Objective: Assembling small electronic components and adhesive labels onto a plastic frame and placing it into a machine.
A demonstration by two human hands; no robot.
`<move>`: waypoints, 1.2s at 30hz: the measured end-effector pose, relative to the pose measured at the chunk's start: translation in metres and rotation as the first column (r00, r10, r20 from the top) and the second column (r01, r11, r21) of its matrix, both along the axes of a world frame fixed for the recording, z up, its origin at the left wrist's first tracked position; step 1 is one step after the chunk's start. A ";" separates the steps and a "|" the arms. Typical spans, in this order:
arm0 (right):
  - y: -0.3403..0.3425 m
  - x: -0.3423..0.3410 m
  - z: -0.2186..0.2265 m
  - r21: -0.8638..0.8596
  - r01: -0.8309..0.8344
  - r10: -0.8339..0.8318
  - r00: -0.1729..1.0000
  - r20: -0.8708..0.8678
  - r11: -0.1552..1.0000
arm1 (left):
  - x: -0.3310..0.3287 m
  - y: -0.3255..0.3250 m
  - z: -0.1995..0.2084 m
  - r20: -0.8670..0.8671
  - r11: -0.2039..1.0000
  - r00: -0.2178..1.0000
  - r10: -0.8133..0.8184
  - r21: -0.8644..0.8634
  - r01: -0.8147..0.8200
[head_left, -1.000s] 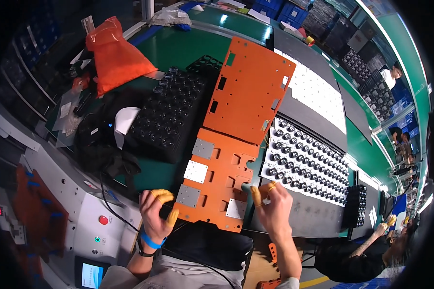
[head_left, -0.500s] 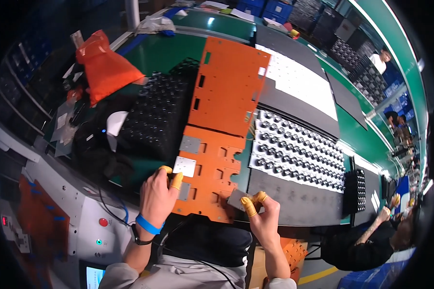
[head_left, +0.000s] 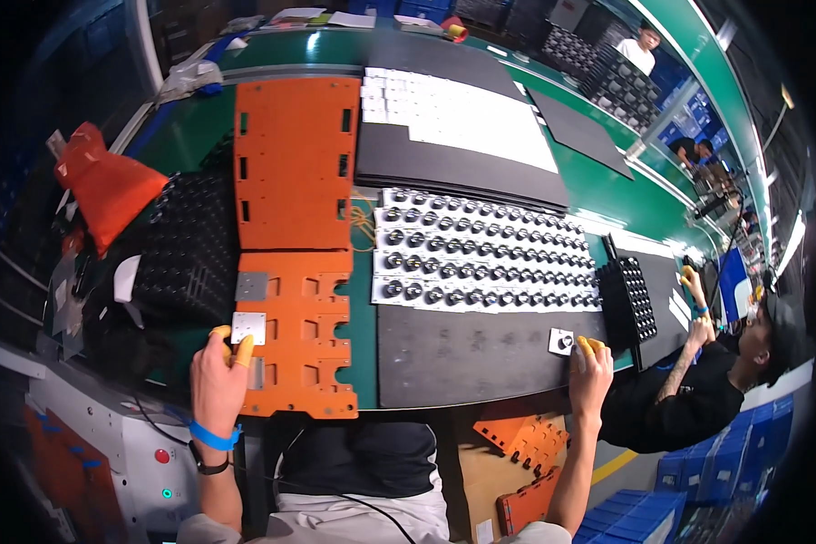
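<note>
My left hand [head_left: 218, 376], in yellow finger cots, pinches a white square plate [head_left: 248, 328] over the left edge of an orange fixture [head_left: 284, 313]. Grey plates, one of them the grey plate [head_left: 251, 286], lie along that edge above and below it. Far to the right, my right hand [head_left: 591, 379] has its fingers closed at the edge of a small white plate with a black round lens-like part [head_left: 561, 342]. This plate is over a dark grey foam board [head_left: 471, 358], below several rows of similar lens plates [head_left: 480, 245].
The fixture's orange upper panel [head_left: 295, 163] lies folded back. Black studded trays [head_left: 190, 236] and an orange bag [head_left: 109, 186] are at left. White plates [head_left: 480, 118] cover a far board. At right, a co-worker [head_left: 698, 381] sits beside a black tray [head_left: 627, 299].
My right hand has moved from the fixture's lower right edge, where it held a grey plate, rightward over the foam board. My left hand stays at the white plate. The view has shifted right.
</note>
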State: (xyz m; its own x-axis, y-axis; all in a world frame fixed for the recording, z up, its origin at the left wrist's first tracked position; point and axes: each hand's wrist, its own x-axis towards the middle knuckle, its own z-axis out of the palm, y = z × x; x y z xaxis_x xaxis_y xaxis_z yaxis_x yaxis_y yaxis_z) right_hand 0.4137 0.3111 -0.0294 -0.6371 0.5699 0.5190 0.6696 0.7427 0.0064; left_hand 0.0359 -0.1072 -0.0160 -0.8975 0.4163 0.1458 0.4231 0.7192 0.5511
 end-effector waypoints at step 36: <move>0.106 0.016 -0.026 -0.133 0.559 -0.573 0.813 -0.107 0.818 | 0.005 0.003 -0.001 0.131 0.999 0.990 0.045 -0.009 -0.044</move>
